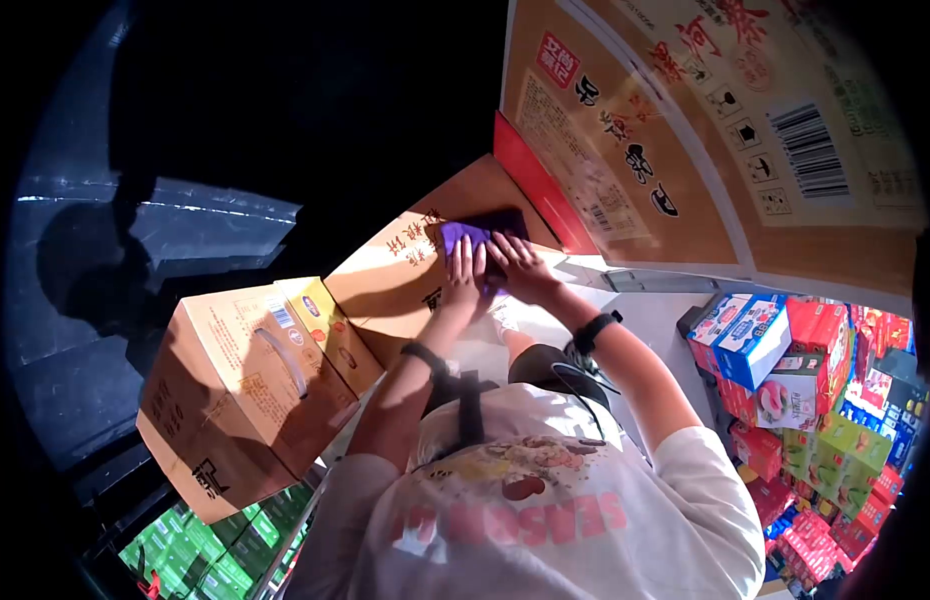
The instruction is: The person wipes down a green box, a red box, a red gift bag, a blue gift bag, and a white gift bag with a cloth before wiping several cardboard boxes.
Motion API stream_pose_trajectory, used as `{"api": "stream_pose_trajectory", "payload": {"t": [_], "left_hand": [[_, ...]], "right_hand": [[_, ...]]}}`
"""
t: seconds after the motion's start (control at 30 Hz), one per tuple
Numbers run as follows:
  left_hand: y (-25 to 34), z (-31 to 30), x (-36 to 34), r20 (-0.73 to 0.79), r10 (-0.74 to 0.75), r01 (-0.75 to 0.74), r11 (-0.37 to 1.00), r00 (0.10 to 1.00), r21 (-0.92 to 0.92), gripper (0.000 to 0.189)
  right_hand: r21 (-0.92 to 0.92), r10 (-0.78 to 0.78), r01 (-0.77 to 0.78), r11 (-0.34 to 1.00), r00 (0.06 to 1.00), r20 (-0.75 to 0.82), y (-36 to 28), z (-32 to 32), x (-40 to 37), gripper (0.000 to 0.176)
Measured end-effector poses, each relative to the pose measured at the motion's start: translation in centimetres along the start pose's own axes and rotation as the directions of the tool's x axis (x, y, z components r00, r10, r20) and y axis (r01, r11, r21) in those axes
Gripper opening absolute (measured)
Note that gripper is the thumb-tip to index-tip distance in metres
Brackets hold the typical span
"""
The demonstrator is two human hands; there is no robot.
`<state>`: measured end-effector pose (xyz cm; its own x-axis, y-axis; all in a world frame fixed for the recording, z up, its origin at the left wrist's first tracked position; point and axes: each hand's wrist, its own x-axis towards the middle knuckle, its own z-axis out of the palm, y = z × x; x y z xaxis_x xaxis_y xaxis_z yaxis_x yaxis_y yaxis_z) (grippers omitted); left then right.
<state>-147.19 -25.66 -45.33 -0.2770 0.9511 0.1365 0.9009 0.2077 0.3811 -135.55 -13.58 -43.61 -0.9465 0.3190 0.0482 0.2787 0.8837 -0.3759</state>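
Note:
A folded purple cloth (485,234) lies on the printed face of a brown cardboard box (380,270); part of it is in dark shadow. My left hand (466,276) rests on the cloth's near side with its fingers stretched out. Beside it, my right hand (525,268) also touches the cloth, fingers extended and slightly bent. Both hands are open, lying on top of the cloth rather than wrapped around it. What is under the palms is hidden.
To the left stands a carton (245,385) with a plastic handle, next to a yellow-topped box (330,325). A large printed carton (675,140) rises at the upper right. Colourful packages (815,400) are stacked at the right, green ones (225,550) at the lower left.

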Motion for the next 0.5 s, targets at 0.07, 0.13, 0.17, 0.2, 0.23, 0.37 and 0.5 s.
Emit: {"api": "stream_pose_trajectory", "payload": {"t": [0.07, 0.13, 0.17, 0.2, 0.23, 0.37, 0.5], "left_hand": [[-3.4, 5.3, 2.4, -0.066, 0.013, 0.016, 0.906, 0.998, 0.423, 0.069], [-1.1, 1.1, 6.0, 0.325, -0.253, 0.199, 0.961, 0.911, 0.192, 0.067], [-0.4, 0.5, 6.6, 0.334, -0.289, 0.238, 0.953, 0.897, 0.186, 0.068], [-0.1, 0.5, 6.5, 0.328, -0.295, 0.248, 0.952, 0.897, 0.179, 0.068], [-0.2, 1.3, 6.0, 0.358, -0.276, 0.204, 0.953, 0.892, 0.226, 0.069], [1.1, 1.4, 1.1, 0.070, -0.057, 0.051, 0.996, 0.996, 0.080, 0.075], [1.5, 1.2, -2.8, -0.056, 0.060, -0.051, 0.987, 0.997, 0.150, 0.079]], "right_hand": [[0.111, 0.040, -0.034, 0.993, 0.998, -0.052, 1.5, -0.4, 2.3, 0.060], [-0.063, 0.102, -0.098, 0.993, 0.993, 0.067, 2.0, -1.6, 4.2, 0.059], [-0.035, 0.131, -0.127, 0.991, 0.980, 0.148, 1.8, -2.6, 4.8, 0.058], [-0.042, 0.123, -0.118, 0.992, 0.980, 0.154, 1.9, -2.3, 4.3, 0.058], [-0.020, 0.118, -0.117, 0.993, 0.991, 0.065, 1.7, -1.4, 3.4, 0.058], [0.030, 0.198, -0.201, 0.979, 0.977, 0.084, -0.6, -0.7, -0.8, 0.067], [-0.014, 0.139, -0.139, 0.990, 0.990, 0.004, -2.7, 0.3, -3.4, 0.071]]}}
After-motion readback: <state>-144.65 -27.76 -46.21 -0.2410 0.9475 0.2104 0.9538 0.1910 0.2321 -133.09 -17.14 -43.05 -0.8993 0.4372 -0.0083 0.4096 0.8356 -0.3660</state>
